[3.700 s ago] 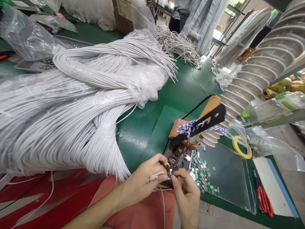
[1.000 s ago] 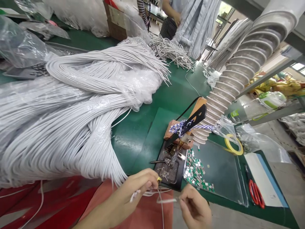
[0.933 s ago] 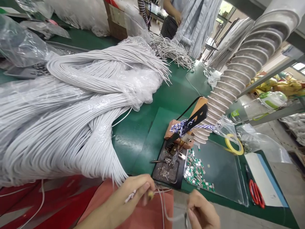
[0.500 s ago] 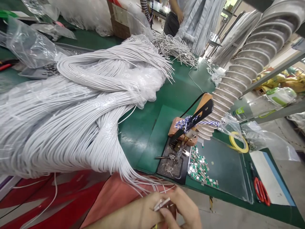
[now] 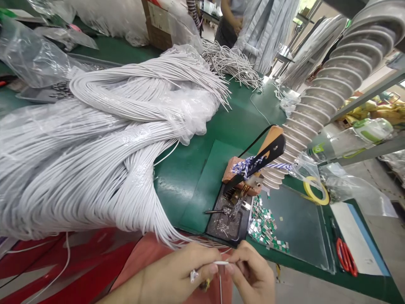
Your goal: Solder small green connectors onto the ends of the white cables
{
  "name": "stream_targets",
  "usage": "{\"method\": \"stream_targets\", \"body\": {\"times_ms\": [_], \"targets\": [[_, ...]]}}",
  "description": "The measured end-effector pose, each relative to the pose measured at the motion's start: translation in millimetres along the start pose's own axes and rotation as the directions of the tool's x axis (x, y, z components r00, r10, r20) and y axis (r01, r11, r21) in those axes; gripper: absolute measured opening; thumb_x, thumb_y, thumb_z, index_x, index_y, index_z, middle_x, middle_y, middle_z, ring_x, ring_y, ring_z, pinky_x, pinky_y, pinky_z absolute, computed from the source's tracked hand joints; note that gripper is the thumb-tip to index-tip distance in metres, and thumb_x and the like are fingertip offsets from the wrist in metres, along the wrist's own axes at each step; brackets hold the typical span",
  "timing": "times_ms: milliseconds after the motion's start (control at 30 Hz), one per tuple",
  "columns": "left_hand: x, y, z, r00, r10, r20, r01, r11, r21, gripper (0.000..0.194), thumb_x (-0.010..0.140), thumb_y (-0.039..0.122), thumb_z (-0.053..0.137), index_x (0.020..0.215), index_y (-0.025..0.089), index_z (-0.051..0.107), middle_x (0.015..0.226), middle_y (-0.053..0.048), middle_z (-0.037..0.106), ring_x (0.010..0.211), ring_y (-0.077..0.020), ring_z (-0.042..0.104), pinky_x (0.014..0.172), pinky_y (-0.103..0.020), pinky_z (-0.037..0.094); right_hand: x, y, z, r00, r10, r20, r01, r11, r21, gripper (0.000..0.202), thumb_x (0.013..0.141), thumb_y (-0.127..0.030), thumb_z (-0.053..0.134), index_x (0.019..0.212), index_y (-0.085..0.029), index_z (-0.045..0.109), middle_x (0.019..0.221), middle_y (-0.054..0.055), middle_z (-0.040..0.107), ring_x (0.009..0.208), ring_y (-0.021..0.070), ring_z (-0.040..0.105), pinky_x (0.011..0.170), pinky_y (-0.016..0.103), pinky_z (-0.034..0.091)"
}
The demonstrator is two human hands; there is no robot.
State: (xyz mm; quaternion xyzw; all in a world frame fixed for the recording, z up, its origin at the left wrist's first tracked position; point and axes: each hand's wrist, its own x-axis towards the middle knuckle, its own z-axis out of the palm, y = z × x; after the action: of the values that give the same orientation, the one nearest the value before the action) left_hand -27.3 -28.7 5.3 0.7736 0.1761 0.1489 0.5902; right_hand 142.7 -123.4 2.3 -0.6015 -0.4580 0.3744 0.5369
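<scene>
My left hand (image 5: pixel 183 274) and my right hand (image 5: pixel 253 272) meet at the bottom edge, pinching the end of a thin white wire (image 5: pixel 220 263) between their fingertips. The wire hangs down from there. A small yellow piece shows under my left fingers. Just left of them lies a huge bundle of white wires (image 5: pixel 95 139) wrapped in clear plastic. Beyond my hands sits a black tray (image 5: pixel 225 223) with solder scraps, and a soldering iron (image 5: pixel 256 158) is propped over it on a stand.
Small green and silver parts (image 5: pixel 265 226) lie on a clear mat right of the tray. A ribbed hose (image 5: pixel 325 88) rises at right. Yellow tape ring (image 5: pixel 316 190), red scissors (image 5: pixel 346 257). A loose wire pile (image 5: pixel 234 63) lies far back; a person stands behind the green table (image 5: pixel 190 169).
My hands drew back from the black tray to the table's near edge, parted with the wire between them, then came together again on the wire's end.
</scene>
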Motion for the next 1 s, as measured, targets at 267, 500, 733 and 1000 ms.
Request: {"method": "stream_targets", "body": {"times_ms": [267,500,733,1000], "targets": [[25,-8,-23.7,1.0,0.009,0.009,-0.01,1.0,0.03,0.04,0.101,0.034,0.038,0.074,0.013,0.059,0.064,0.001,0.055,0.057,-0.011,0.051,0.058,-0.02,0.039,23,5,7,1.0,-0.001,0.008,0.001,0.999,-0.047,0.011,0.086,-0.027,0.067,0.077,-0.022,0.07,0.064,-0.003,0.045,0.055,0.0103,0.042,0.049,0.022,0.029],[30,-17,-20.5,0.996,-0.087,-0.024,0.087,0.996,-0.019,0.035,0.097,0.033,0.049,0.08,0.011,0.069,0.063,-0.001,0.062,0.055,-0.0112,0.053,0.054,-0.018,0.039,32,7,-3,0.994,-0.044,0.096,0.05,0.997,-0.058,0.009,0.084,-0.019,0.067,0.077,-0.019,0.072,0.061,-0.003,0.046,0.052,0.01,0.043,0.046,0.021,0.029],[30,-23,-22.8,0.995,-0.083,-0.062,0.074,0.989,-0.127,0.03,0.094,0.033,0.057,0.079,0.011,0.071,0.067,-0.002,0.066,0.058,-0.0118,0.057,0.057,-0.018,0.043,26,11,0,0.992,-0.068,0.109,0.077,0.994,-0.077,0.013,0.085,-0.013,0.06,0.078,-0.019,0.067,0.062,-0.005,0.041,0.054,0.0097,0.041,0.05,0.021,0.029],[30,-26,-22.4,0.995,-0.046,-0.085,0.033,0.988,-0.149,0.019,0.093,0.024,0.058,0.09,0.013,0.073,0.084,-0.006,0.072,0.075,-0.0163,0.065,0.073,-0.022,0.049,19,16,21,0.977,-0.215,0.004,0.205,0.926,-0.318,0.017,0.083,-0.009,0.05,0.07,-0.02,0.052,0.063,-0.004,0.043,0.053,0.01,0.043,0.046,0.021,0.031]]}}
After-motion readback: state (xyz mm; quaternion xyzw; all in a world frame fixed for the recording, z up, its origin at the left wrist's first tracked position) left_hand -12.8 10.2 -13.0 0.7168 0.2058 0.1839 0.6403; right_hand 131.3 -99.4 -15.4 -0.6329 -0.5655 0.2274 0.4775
